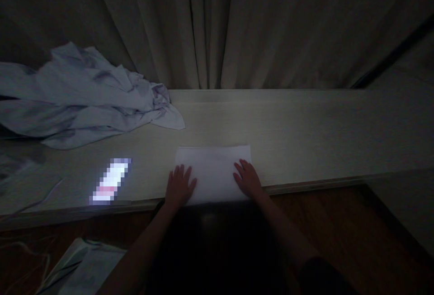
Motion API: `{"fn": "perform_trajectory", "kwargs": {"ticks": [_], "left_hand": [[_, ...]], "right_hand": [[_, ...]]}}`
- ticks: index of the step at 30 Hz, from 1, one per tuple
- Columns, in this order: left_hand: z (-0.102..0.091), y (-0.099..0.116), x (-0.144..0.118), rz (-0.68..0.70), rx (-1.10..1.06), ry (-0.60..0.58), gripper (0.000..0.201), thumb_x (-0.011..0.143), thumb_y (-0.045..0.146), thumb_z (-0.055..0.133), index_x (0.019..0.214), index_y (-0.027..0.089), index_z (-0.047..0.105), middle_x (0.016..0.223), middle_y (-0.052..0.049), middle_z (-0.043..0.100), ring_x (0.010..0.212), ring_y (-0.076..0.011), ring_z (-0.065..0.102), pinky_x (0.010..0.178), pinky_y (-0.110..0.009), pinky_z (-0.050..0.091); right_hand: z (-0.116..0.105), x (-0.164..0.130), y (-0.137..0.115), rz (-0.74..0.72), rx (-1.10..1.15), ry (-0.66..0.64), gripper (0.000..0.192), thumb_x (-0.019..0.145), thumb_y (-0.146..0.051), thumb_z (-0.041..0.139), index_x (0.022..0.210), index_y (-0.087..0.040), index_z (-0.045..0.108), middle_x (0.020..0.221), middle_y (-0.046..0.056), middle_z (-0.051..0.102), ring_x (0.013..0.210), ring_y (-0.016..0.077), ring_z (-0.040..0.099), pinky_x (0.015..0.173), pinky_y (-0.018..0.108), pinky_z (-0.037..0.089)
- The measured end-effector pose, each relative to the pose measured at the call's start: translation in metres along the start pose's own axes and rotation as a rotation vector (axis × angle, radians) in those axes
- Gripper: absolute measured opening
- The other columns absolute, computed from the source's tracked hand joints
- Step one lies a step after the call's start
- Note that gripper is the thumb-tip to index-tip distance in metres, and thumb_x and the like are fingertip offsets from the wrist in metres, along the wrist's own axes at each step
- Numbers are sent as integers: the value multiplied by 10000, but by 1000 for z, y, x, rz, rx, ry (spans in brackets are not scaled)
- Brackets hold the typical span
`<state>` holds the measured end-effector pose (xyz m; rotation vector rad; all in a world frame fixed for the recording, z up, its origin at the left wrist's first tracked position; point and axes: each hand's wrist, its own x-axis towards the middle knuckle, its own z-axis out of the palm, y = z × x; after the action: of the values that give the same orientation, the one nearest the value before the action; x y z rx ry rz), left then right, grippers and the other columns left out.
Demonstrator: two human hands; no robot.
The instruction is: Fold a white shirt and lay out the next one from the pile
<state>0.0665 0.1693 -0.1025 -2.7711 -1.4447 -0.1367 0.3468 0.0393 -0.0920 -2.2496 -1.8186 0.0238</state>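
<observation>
Both hands lie flat, fingers spread, grasping nothing. The left hand [179, 187] presses on the left edge of a white folded cloth [213, 173], and the right hand [248, 179] presses on its right edge. The cloth lies on the table [305, 136], at the near edge, right before the person. At 10 o'clock from the cloth lies a crumpled shirt [84, 98]. At 9 o'clock a blurred bright object [111, 181] lies on the table. At 12 o'clock hangs a curtain [217, 23].

No readable text anywhere (the lit screen [110, 181] is only a blur).
</observation>
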Motion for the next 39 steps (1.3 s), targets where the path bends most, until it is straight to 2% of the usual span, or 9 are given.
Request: {"fn": "perform_trajectory", "kwargs": {"ticks": [6, 12, 17, 21, 28, 35, 39], "left_hand": [[1, -3, 0, 11, -7, -4, 622, 894, 542, 241, 1396, 200, 378, 1460, -170, 386, 1375, -334, 293, 1102, -564, 185], [4, -5, 0, -5, -5, -22, 629, 888, 554, 246, 1393, 204, 381, 1474, -166, 365, 1380, -325, 286, 1100, -547, 207], [0, -9, -9, -26, 5, -46, 635, 883, 561, 264, 1405, 213, 359, 1491, -163, 334, 1390, -327, 263, 1096, -580, 188], [-3, -10, -15, -32, 17, -35, 631, 891, 554, 242, 1412, 214, 348, 1503, -161, 310, 1396, -321, 251, 1100, -582, 177], [1, -12, -14, -31, 4, -38, 627, 888, 551, 271, 1414, 218, 347, 1505, -158, 304, 1398, -331, 241, 1103, -591, 156], [3, -24, -13, 23, -14, -63, 617, 896, 540, 241, 1415, 222, 345, 1502, -146, 319, 1396, -319, 250, 1102, -572, 191], [2, -37, -11, -29, 12, -17, 615, 896, 523, 253, 1392, 186, 390, 1473, -167, 366, 1381, -332, 282, 1108, -546, 209]], "right_hand": [[-1, 1, 2, -12, -8, -2, 496, 924, -411, 364, 1334, -155, 474, 1438, 157, 405, 1343, 263, 341, 1112, 439, 267], [-2, 2, 2, -15, -11, -19, 500, 918, -407, 368, 1335, -152, 470, 1440, 160, 406, 1347, 263, 334, 1100, 456, 286], [-6, 4, -3, -31, -23, -72, 508, 922, -415, 355, 1345, -151, 458, 1448, 163, 392, 1351, 264, 332, 1106, 449, 279], [-5, 4, -7, -39, -16, -67, 511, 926, -420, 345, 1349, -155, 452, 1460, 154, 379, 1361, 259, 317, 1109, 454, 275], [-4, 4, -6, -41, -30, -109, 520, 930, -420, 337, 1362, -148, 434, 1468, 167, 360, 1375, 263, 297, 1121, 449, 254], [-5, 5, -9, -41, -77, -154, 530, 936, -410, 317, 1394, -153, 386, 1493, 163, 301, 1394, 271, 251, 1129, 463, 236], [-12, 6, -12, -34, -91, -172, 525, 928, -394, 331, 1374, -133, 420, 1469, 194, 338, 1376, 314, 283, 1117, 487, 253]]}}
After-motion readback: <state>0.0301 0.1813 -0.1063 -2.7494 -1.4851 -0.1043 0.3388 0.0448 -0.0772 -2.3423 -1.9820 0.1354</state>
